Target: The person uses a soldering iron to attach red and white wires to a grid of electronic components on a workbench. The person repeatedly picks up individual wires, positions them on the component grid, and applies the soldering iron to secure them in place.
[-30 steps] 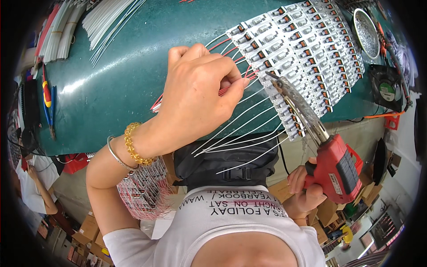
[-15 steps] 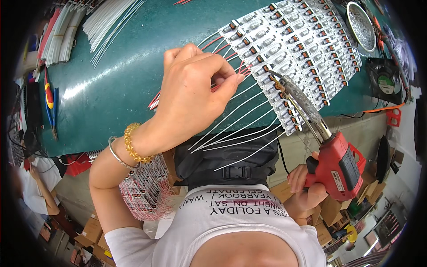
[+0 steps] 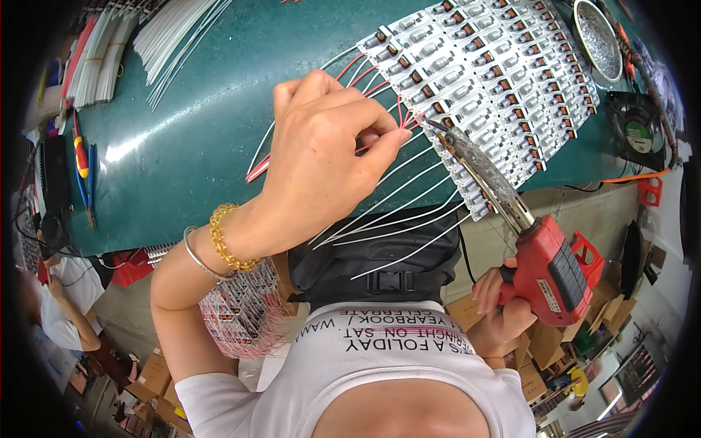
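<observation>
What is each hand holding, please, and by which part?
The right hand holds the soldering tool by its red handle; the left hand pinches red wires near the boards.

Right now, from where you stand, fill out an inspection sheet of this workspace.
Surface: green tabletop, glossy, with a bright streak of glare.
Job's things: circuit boards in a slanted sheet, red wires and white wires reaching left from it; red soldering gun, tip at the sheet's left edge, contact unclear.
Clutter: white wire bundle, screwdriver with red and yellow handle, metal dish of silvery material, black fan.
Hands: left hand closed on red wires; right hand gripping the soldering gun.
Cables: orange cable near the fan.
Surroundings: cardboard boxes; a co-worker at far left.
</observation>
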Action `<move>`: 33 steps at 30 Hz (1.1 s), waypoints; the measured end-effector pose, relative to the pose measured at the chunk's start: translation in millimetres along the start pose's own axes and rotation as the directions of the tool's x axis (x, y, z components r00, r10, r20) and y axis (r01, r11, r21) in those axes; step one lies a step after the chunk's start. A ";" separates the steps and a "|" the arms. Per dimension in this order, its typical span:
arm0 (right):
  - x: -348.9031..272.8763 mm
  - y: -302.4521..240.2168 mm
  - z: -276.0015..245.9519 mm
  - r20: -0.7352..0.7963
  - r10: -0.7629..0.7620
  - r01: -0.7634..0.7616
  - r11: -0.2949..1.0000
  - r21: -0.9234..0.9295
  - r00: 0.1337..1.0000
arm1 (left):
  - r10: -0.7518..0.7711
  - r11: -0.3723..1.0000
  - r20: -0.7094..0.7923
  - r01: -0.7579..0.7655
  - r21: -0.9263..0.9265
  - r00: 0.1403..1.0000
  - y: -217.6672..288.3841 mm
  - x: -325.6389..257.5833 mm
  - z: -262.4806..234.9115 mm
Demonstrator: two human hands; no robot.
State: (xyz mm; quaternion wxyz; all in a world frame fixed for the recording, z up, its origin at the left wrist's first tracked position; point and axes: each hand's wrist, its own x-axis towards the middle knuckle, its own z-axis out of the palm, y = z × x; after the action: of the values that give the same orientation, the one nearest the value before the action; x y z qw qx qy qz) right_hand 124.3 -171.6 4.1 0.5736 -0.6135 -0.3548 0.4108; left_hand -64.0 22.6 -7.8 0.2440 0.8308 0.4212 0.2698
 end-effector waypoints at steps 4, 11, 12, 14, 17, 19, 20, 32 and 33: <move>0.8 0.5 -2.1 0.015 -0.008 0.007 1.000 0.008 1.000 | 0.016 1.000 0.007 -0.016 0.002 1.000 1.6 1.6 -0.8; 1.9 0.5 -3.6 0.057 -0.001 0.005 0.997 -0.075 0.998 | 0.015 1.000 0.022 -0.015 0.004 1.000 2.1 2.9 -0.7; 1.0 0.6 -3.2 0.048 -0.004 0.007 0.997 -0.083 0.999 | 0.015 1.000 0.025 -0.015 0.002 1.000 2.1 2.7 0.4; -2.4 -0.8 -0.9 0.010 -0.003 0.003 0.997 -0.076 1.000 | 0.012 1.000 0.028 -0.012 0.000 1.000 0.7 2.8 -0.2; 0.2 -2.0 -2.3 0.007 -0.029 0.029 0.999 -0.034 1.000 | 0.018 1.000 0.025 -0.018 0.005 1.000 1.2 2.8 -0.3; 2.3 -2.0 -2.8 0.014 -0.047 0.047 0.999 -0.027 0.999 | 0.013 1.000 0.021 -0.013 0.005 1.000 1.2 2.4 -0.2; 2.1 -1.8 -2.4 0.007 -0.049 0.050 0.998 -0.033 0.999 | 0.012 1.000 0.019 -0.012 0.004 1.000 1.2 2.7 -0.2; -3.0 -3.0 -11.4 0.001 -0.040 0.040 0.999 0.023 0.999 | 0.157 0.987 -0.191 -0.145 0.073 0.969 10.9 -4.2 -13.8; -3.5 -3.0 -12.0 0.006 -0.033 0.033 0.999 0.013 0.999 | 0.121 0.992 -0.169 -0.115 0.042 0.978 16.4 -7.0 -7.6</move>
State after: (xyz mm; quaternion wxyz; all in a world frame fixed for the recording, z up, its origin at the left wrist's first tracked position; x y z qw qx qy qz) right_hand 133.9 -179.4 7.4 0.5832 -0.6027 -0.3640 0.4052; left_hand -63.2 9.6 6.5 0.1772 0.8320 0.3947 0.3473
